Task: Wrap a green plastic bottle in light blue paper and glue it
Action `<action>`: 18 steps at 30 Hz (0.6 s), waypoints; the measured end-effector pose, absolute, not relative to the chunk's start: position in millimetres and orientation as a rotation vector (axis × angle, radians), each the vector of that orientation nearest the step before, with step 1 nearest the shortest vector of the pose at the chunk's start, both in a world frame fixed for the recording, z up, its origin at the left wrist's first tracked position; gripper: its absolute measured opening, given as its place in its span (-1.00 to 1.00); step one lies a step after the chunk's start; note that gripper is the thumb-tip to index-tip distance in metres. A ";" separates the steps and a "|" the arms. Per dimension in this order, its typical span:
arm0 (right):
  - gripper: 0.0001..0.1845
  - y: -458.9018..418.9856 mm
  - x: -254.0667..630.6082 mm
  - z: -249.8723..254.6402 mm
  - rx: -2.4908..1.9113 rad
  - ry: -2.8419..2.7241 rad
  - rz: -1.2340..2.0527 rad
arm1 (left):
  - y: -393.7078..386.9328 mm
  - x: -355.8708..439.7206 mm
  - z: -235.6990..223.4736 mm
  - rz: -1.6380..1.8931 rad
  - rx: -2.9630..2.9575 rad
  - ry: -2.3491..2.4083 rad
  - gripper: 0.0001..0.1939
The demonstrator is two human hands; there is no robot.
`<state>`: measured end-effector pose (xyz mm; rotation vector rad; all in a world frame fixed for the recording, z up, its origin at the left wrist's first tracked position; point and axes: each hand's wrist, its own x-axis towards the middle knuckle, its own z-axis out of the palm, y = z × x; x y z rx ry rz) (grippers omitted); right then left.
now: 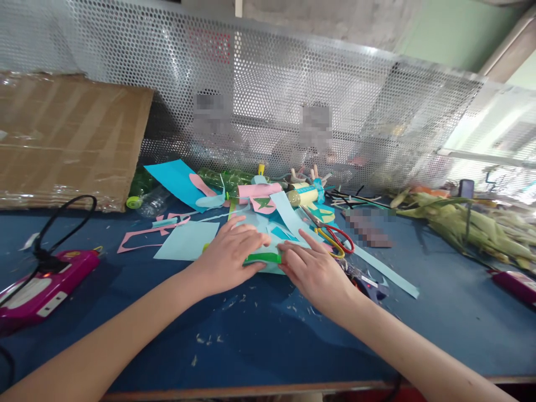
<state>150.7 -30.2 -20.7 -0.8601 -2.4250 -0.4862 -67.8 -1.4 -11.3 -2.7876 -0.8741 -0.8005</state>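
My left hand and my right hand meet near the table's middle over light blue paper. Between them runs a narrow bright green strip, whose exact kind I cannot make out. The left thumb lies below the strip and the left fingers above it. At its other end, my right fingertips press on it, the index finger stretched forward. Scissors with red and yellow handles lie just beyond my right hand. A pale blue sheet lies left of my left hand.
Cut pink paper, a blue sheet and bottles crowd the back. Left stand a cardboard sheet and a magenta power strip with a cable. Corn husks lie right. A perforated metal screen closes the far side.
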 end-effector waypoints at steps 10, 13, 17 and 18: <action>-0.81 -31.4 153.1 -20.5 -0.861 -2.422 -0.417 | -3.2 -71.2 -17.5 -0.745 -2.713 -0.793 -0.79; -0.79 -30.5 153.0 -20.2 -0.874 -2.416 -0.407 | -3.0 -71.9 -18.2 -0.753 -2.703 -0.773 -0.76; -0.80 -28.9 151.0 -18.1 -0.940 -2.409 -0.393 | -2.0 -71.4 -16.7 -0.788 -2.724 -0.770 -0.80; -0.80 -28.7 150.3 -17.6 -0.958 -2.410 -0.392 | -1.6 -70.9 -15.9 -0.801 -2.730 -0.773 -0.81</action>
